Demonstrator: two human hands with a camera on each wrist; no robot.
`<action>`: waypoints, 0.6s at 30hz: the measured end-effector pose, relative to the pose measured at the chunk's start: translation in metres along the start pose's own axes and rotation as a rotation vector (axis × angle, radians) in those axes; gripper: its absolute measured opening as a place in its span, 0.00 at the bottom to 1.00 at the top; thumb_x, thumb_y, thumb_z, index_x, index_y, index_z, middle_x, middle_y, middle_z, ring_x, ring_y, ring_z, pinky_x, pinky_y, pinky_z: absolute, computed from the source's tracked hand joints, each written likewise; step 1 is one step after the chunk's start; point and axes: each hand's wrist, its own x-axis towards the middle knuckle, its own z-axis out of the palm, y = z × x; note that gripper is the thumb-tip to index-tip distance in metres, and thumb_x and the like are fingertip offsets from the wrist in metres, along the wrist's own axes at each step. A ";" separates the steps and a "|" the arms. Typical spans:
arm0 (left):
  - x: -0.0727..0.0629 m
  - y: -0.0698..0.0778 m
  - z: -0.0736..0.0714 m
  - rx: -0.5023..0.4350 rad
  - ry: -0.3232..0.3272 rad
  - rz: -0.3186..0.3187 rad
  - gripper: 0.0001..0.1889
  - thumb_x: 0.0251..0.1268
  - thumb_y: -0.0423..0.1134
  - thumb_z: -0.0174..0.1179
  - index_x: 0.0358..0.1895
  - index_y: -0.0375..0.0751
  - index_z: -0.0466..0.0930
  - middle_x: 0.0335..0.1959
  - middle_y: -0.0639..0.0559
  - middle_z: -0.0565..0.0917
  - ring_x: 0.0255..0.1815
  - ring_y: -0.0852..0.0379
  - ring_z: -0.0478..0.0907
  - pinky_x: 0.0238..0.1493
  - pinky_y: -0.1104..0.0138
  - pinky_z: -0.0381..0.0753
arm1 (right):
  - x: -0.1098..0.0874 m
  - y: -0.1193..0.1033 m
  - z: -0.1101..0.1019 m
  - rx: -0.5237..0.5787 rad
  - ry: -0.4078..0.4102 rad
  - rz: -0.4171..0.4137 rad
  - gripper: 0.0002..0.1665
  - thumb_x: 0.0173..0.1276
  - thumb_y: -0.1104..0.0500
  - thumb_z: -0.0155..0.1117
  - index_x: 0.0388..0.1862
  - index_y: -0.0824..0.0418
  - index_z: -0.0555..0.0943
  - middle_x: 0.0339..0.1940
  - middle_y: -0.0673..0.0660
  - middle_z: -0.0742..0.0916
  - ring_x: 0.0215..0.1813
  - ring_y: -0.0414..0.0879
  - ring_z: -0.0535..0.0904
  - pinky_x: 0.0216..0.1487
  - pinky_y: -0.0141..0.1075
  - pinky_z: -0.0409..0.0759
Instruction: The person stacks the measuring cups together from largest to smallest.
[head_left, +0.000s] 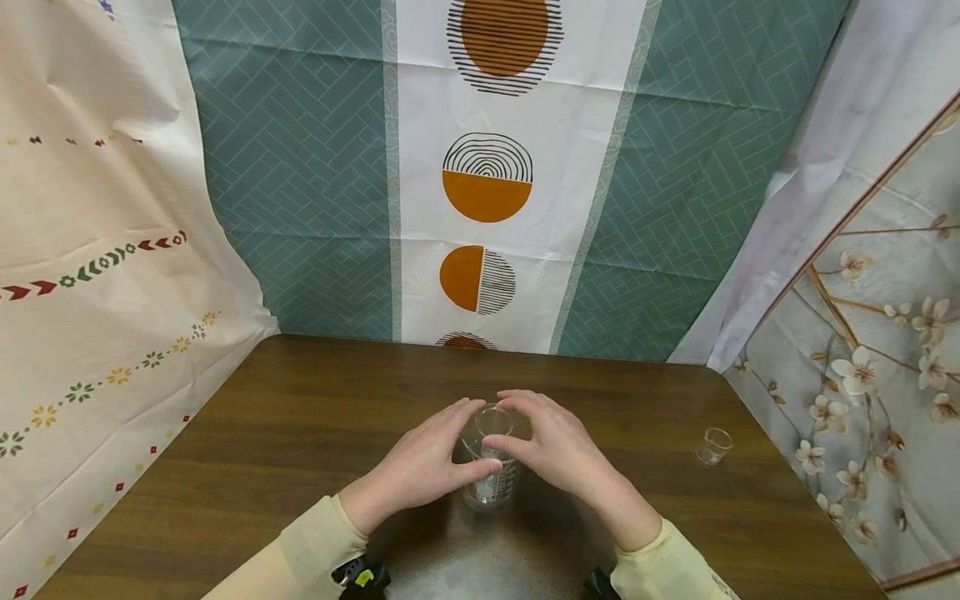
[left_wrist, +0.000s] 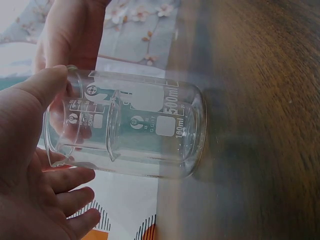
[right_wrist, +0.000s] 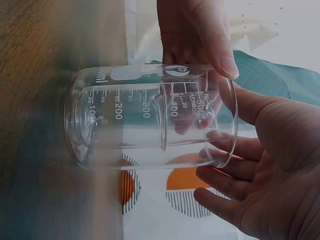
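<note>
A large glass beaker [left_wrist: 150, 95] marked 500 ml stands upright on the table, between both hands. Inside it is a 100 ml beaker [left_wrist: 165, 126]. Within the upper part of the large beaker, above the 100 ml rim, shows a smaller beaker [left_wrist: 86, 120] marked 50 ml. My left hand [head_left: 420, 462] curves round the large beaker near its rim, its thumb laid along the near side. My right hand [head_left: 558, 446] reaches over the mouth from the right, thumb and fingers round the top of the smaller beaker; the glass layers blur their exact contact.
A tiny glass beaker [head_left: 715, 446] stands apart at the right of the brown wooden table [head_left: 300, 417]. Patterned cloth [head_left: 315, 167] hangs behind the table's back edge, with more cloth along the left and right sides.
</note>
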 end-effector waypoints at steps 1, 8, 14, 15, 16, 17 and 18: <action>0.000 0.000 0.000 0.000 0.001 0.001 0.52 0.70 0.75 0.66 0.86 0.44 0.66 0.86 0.44 0.68 0.86 0.41 0.64 0.76 0.36 0.72 | 0.000 0.000 0.000 0.002 0.001 -0.001 0.33 0.68 0.41 0.84 0.65 0.57 0.88 0.73 0.49 0.85 0.73 0.50 0.81 0.72 0.55 0.79; -0.001 -0.001 0.000 -0.002 0.005 0.005 0.52 0.70 0.76 0.65 0.86 0.45 0.66 0.85 0.46 0.69 0.86 0.41 0.64 0.76 0.36 0.72 | 0.000 -0.001 0.004 0.010 -0.001 -0.008 0.32 0.70 0.40 0.82 0.65 0.56 0.89 0.74 0.48 0.85 0.76 0.50 0.79 0.72 0.56 0.79; -0.001 -0.001 0.000 -0.004 0.000 0.001 0.52 0.70 0.76 0.65 0.86 0.46 0.65 0.86 0.46 0.68 0.86 0.42 0.64 0.76 0.35 0.72 | 0.000 0.000 0.005 0.014 0.009 -0.012 0.32 0.69 0.40 0.83 0.64 0.55 0.89 0.73 0.49 0.85 0.77 0.50 0.78 0.73 0.56 0.78; -0.001 -0.001 0.000 -0.005 -0.002 0.000 0.52 0.70 0.76 0.64 0.86 0.45 0.65 0.86 0.46 0.68 0.86 0.42 0.64 0.76 0.35 0.72 | 0.000 0.000 0.006 0.013 0.010 -0.013 0.32 0.69 0.39 0.83 0.64 0.55 0.89 0.73 0.49 0.85 0.77 0.50 0.78 0.73 0.56 0.78; -0.001 -0.002 0.000 -0.005 -0.002 0.001 0.52 0.70 0.76 0.64 0.87 0.45 0.65 0.86 0.46 0.68 0.86 0.42 0.64 0.76 0.35 0.72 | 0.000 0.000 0.006 0.012 0.010 -0.014 0.32 0.69 0.39 0.82 0.64 0.55 0.89 0.73 0.49 0.85 0.76 0.50 0.78 0.73 0.56 0.79; -0.001 -0.002 0.000 -0.004 -0.002 0.002 0.52 0.70 0.76 0.64 0.87 0.45 0.65 0.86 0.46 0.67 0.86 0.41 0.64 0.76 0.35 0.72 | 0.000 0.000 0.006 0.010 0.009 -0.014 0.32 0.69 0.39 0.82 0.64 0.55 0.89 0.73 0.49 0.85 0.77 0.50 0.78 0.73 0.56 0.79; -0.001 -0.002 0.000 -0.003 -0.001 0.004 0.52 0.71 0.76 0.64 0.86 0.45 0.65 0.86 0.46 0.67 0.86 0.41 0.64 0.76 0.35 0.72 | 0.000 0.000 0.006 0.008 0.008 -0.015 0.32 0.70 0.39 0.82 0.65 0.55 0.89 0.73 0.49 0.85 0.77 0.50 0.78 0.73 0.56 0.79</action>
